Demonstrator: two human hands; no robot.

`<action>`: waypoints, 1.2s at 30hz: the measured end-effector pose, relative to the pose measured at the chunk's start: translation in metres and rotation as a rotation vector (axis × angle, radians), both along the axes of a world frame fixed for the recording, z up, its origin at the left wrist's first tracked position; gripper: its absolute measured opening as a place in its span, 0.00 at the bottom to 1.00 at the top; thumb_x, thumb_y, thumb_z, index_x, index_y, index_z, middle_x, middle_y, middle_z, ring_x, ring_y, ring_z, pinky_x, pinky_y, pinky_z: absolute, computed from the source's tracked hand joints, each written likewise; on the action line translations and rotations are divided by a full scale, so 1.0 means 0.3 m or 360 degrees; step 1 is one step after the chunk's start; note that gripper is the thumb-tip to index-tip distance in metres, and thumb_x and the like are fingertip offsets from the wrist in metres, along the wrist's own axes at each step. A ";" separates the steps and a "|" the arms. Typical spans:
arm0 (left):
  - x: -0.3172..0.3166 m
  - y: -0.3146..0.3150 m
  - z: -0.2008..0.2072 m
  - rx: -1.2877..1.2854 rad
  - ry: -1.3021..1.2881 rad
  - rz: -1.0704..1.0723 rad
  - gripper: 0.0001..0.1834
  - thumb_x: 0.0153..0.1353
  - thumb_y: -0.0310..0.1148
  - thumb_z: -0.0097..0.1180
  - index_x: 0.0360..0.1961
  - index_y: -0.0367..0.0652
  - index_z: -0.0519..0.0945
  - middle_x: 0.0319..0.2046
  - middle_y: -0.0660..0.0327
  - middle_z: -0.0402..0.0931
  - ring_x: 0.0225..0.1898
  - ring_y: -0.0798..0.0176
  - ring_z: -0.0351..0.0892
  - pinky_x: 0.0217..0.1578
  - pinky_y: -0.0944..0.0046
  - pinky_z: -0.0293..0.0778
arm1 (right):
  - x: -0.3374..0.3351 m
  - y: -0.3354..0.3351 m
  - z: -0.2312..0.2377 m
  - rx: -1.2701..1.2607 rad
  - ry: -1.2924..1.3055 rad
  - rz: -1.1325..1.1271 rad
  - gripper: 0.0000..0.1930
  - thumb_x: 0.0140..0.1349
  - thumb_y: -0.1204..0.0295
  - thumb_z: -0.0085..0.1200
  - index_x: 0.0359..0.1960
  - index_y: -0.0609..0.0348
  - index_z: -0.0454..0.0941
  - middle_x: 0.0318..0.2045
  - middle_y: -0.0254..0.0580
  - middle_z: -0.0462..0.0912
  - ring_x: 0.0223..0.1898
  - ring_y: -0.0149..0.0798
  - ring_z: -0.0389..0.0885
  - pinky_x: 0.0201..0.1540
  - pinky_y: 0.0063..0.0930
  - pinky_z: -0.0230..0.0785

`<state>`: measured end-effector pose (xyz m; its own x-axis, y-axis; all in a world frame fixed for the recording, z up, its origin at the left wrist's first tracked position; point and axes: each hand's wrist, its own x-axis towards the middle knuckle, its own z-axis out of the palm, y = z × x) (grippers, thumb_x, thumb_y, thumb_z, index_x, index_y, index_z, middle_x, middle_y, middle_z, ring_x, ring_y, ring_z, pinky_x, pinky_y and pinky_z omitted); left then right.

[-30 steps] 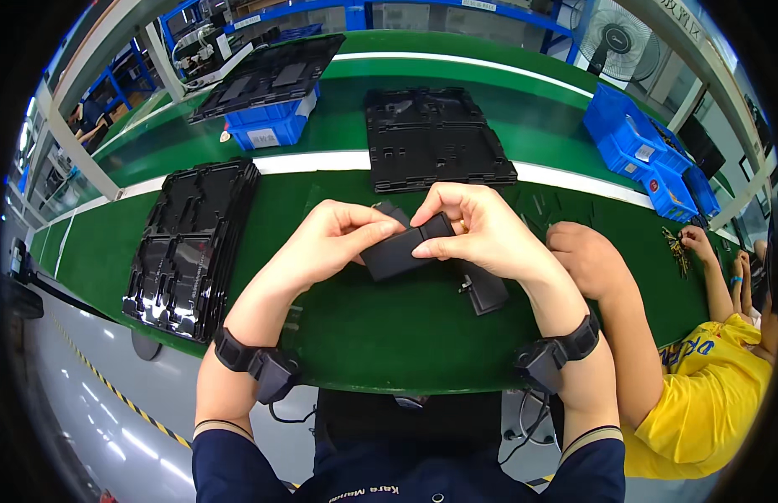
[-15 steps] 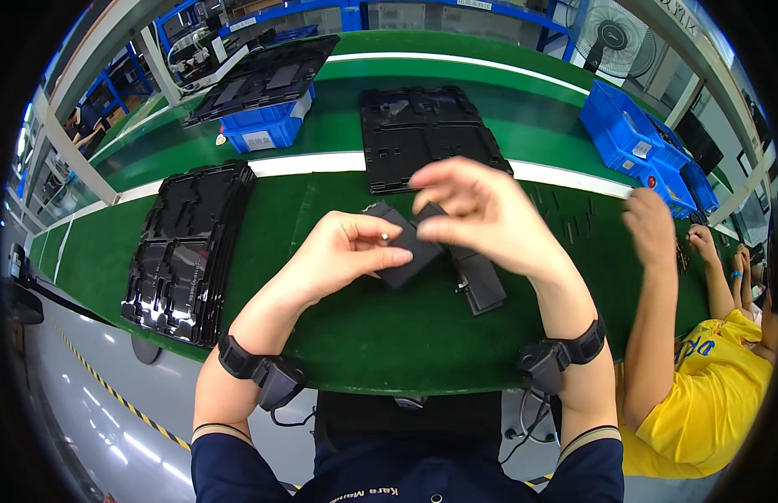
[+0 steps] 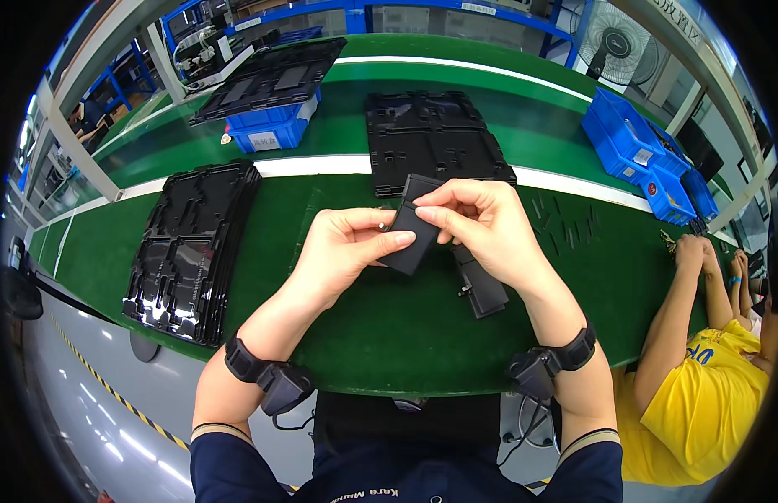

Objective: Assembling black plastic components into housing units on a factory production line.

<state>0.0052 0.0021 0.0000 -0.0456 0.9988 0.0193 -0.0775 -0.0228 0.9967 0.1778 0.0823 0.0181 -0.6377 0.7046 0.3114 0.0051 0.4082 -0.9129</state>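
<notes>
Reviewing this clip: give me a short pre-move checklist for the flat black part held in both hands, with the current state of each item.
1. Left hand on the flat black part: ok.
2. Right hand pinching its upper edge: ok.
3. Part lifted off the green table: ok.
4. Second black part lying apart on the table: ok.
5. Black tray beyond the hands unobstructed: ok.
6. Part's underside condition: cannot tell.
</notes>
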 end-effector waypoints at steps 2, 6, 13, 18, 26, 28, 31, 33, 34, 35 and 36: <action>0.014 -0.004 -0.007 0.0071 -0.0075 -0.0003 0.13 0.51 0.25 0.61 0.40 0.33 0.79 0.32 0.59 0.78 0.33 0.70 0.78 0.35 0.73 0.75 | 0.006 0.002 0.008 0.0033 -0.0059 -0.0001 0.06 0.55 0.74 0.57 0.32 0.63 0.80 0.22 0.32 0.79 0.20 0.20 0.72 0.23 0.12 0.64; 0.021 0.000 -0.021 0.0057 -0.0048 0.0034 0.13 0.51 0.24 0.61 0.40 0.31 0.79 0.32 0.61 0.78 0.32 0.71 0.77 0.35 0.73 0.75 | 0.010 0.004 0.027 -0.0207 -0.0216 -0.0018 0.07 0.55 0.70 0.57 0.33 0.61 0.80 0.21 0.31 0.78 0.20 0.19 0.72 0.23 0.12 0.63; 0.030 0.006 -0.053 0.0211 0.0126 0.0090 0.13 0.51 0.24 0.61 0.39 0.31 0.79 0.32 0.61 0.77 0.31 0.72 0.77 0.34 0.75 0.74 | 0.007 0.030 -0.006 -0.0311 -0.0186 0.0032 0.09 0.55 0.66 0.58 0.30 0.60 0.79 0.20 0.28 0.77 0.20 0.18 0.70 0.22 0.11 0.63; 0.015 0.015 -0.051 0.0066 0.0001 0.0121 0.14 0.51 0.26 0.61 0.40 0.35 0.79 0.32 0.62 0.78 0.32 0.72 0.78 0.33 0.74 0.75 | -0.009 0.023 -0.013 -0.0270 -0.0205 -0.0089 0.10 0.57 0.66 0.55 0.33 0.60 0.79 0.22 0.29 0.77 0.22 0.20 0.72 0.25 0.13 0.67; 0.005 -0.002 -0.011 -0.0050 -0.0195 0.0077 0.15 0.52 0.29 0.62 0.41 0.37 0.79 0.32 0.62 0.78 0.33 0.71 0.78 0.32 0.72 0.77 | 0.057 0.089 -0.012 -0.0483 0.0026 0.0434 0.15 0.55 0.71 0.56 0.46 0.58 0.77 0.35 0.36 0.81 0.35 0.25 0.78 0.36 0.18 0.72; 0.004 -0.004 -0.012 -0.0063 -0.0189 0.0075 0.15 0.52 0.29 0.62 0.41 0.37 0.79 0.32 0.61 0.78 0.33 0.71 0.78 0.32 0.72 0.77 | 0.050 0.096 -0.023 -0.0457 0.0031 0.0490 0.15 0.54 0.73 0.57 0.45 0.59 0.77 0.35 0.37 0.81 0.34 0.25 0.78 0.36 0.19 0.73; 0.010 -0.011 -0.004 -0.0055 -0.0176 0.0084 0.15 0.52 0.28 0.62 0.41 0.37 0.78 0.32 0.61 0.79 0.33 0.71 0.79 0.32 0.72 0.77 | 0.040 0.092 -0.029 -0.0486 0.0038 0.0436 0.13 0.55 0.73 0.56 0.43 0.59 0.79 0.33 0.36 0.81 0.33 0.26 0.78 0.35 0.18 0.73; 0.011 -0.011 -0.004 -0.0056 -0.0173 0.0103 0.15 0.51 0.26 0.62 0.41 0.35 0.78 0.32 0.59 0.79 0.33 0.70 0.79 0.32 0.72 0.77 | 0.034 0.089 -0.028 -0.0588 0.0051 0.0366 0.12 0.55 0.70 0.57 0.40 0.59 0.80 0.31 0.36 0.81 0.30 0.25 0.79 0.30 0.15 0.70; 0.014 -0.011 -0.007 -0.0050 -0.0172 0.0107 0.15 0.51 0.26 0.62 0.41 0.35 0.78 0.32 0.59 0.79 0.33 0.70 0.79 0.32 0.72 0.77 | 0.033 0.083 -0.022 -0.0582 0.0052 0.0370 0.12 0.55 0.70 0.57 0.40 0.59 0.80 0.31 0.36 0.81 0.30 0.25 0.79 0.30 0.15 0.70; 0.017 -0.008 -0.012 -0.0008 -0.0152 0.0125 0.15 0.51 0.25 0.62 0.41 0.33 0.78 0.32 0.58 0.79 0.33 0.69 0.79 0.33 0.71 0.76 | 0.032 0.075 -0.013 -0.0659 0.0045 0.0317 0.12 0.55 0.69 0.58 0.39 0.60 0.80 0.31 0.37 0.81 0.29 0.25 0.79 0.28 0.14 0.70; 0.021 -0.006 -0.021 0.0031 -0.0136 0.0145 0.15 0.50 0.24 0.62 0.41 0.32 0.77 0.32 0.57 0.79 0.33 0.69 0.79 0.34 0.71 0.76 | 0.034 0.067 -0.008 -0.0741 0.0036 0.0265 0.12 0.55 0.68 0.58 0.39 0.62 0.79 0.30 0.37 0.80 0.27 0.25 0.79 0.26 0.13 0.70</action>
